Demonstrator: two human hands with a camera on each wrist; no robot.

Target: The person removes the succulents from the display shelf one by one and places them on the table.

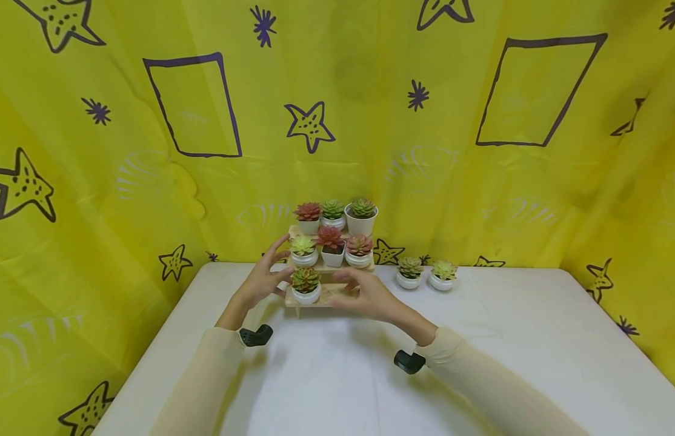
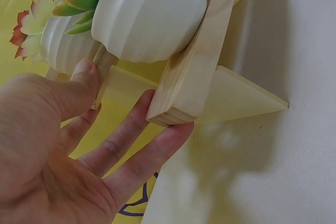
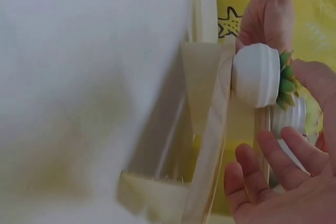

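A three-step wooden plant stand (image 1: 325, 298) holds small potted succulents. My left hand (image 1: 259, 283) is at its left side; in the left wrist view, fingertips touch the end of the lowest wooden step (image 2: 181, 95) and the thumb lies by the step above. A green-and-orange succulent in a white pot (image 1: 306, 289) stands at the left of the lowest step. My right hand (image 1: 372, 295), fingers loosely bent and holding nothing, hovers by the right part of that step. The middle step carries a light green succulent (image 1: 303, 246) and two reddish ones.
On the top step stand a red succulent (image 1: 308, 218) and two green ones. Two more potted succulents, a dark green one (image 1: 409, 272) and a light green one (image 1: 443, 275), sit on the white table (image 1: 479, 339) right of the stand. A yellow patterned curtain (image 1: 359, 133) hangs behind.
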